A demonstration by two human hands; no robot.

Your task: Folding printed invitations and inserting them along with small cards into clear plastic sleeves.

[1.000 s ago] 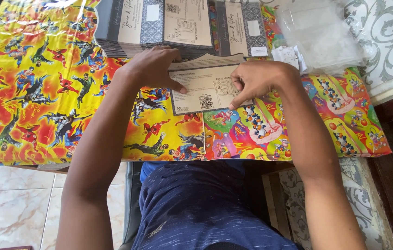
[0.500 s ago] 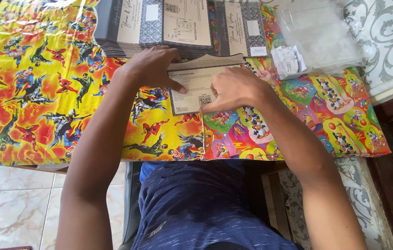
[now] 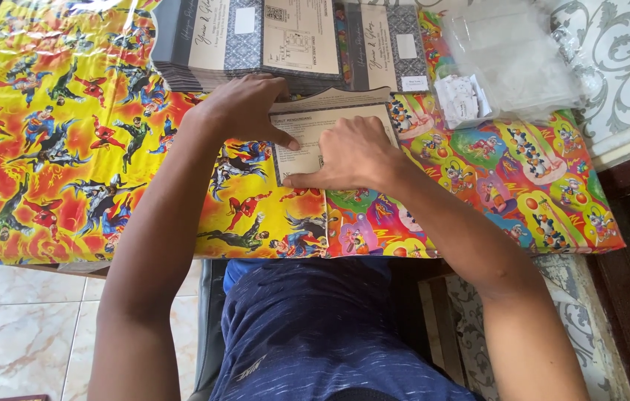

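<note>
My right hand has slid left, flat across the cream card at frame centre, creasing it, while my left hand pins its upper edge with spread fingers.

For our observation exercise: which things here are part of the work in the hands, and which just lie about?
In hand: left hand, right hand, folded card.
Lying about: card stacks, clear plastic sleeves, colourful cartoon table cover.

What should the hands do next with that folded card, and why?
Probably slide the right hand along the beige card to press its fold flat. Both hands lie on the card, the left hand pinning its upper left corner, and the right hand's fingertips rest at its lower left edge on the colourful table cover.
</note>
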